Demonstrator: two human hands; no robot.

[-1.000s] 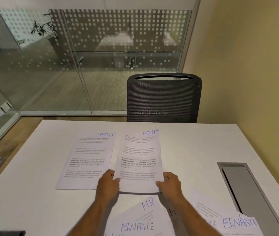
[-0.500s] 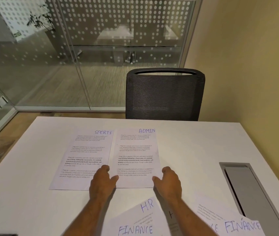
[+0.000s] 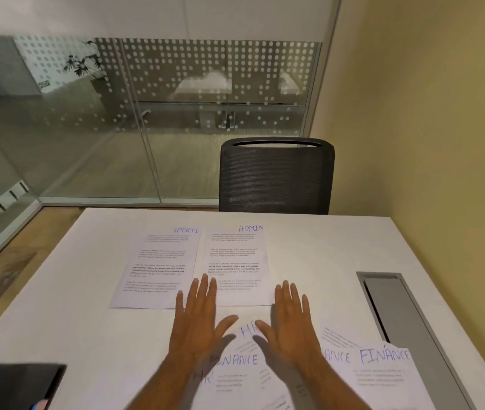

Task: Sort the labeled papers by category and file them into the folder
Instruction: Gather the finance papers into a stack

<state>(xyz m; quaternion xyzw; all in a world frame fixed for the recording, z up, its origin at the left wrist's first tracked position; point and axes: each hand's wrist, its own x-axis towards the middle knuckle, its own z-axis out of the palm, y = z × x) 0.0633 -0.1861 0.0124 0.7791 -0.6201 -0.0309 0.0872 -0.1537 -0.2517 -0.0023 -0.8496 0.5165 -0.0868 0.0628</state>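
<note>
Neither grip holds anything: the left hand [image 3: 196,319] and right hand [image 3: 290,321] are both spread flat, fingers straight, palms down over the worktop [image 3: 318,247]. Landmark: the ADMIN sheet [image 3: 236,261]. The hands are at its near edge, left fingertips overlapping its near-left corner. The SPORTS sheet [image 3: 161,264] lies just left of it. Loose sheets marked HR and FINANCE [image 3: 383,368] lie nearer than it, partly under the forearms. A dark folder [image 3: 13,386] sits far near-left.
</note>
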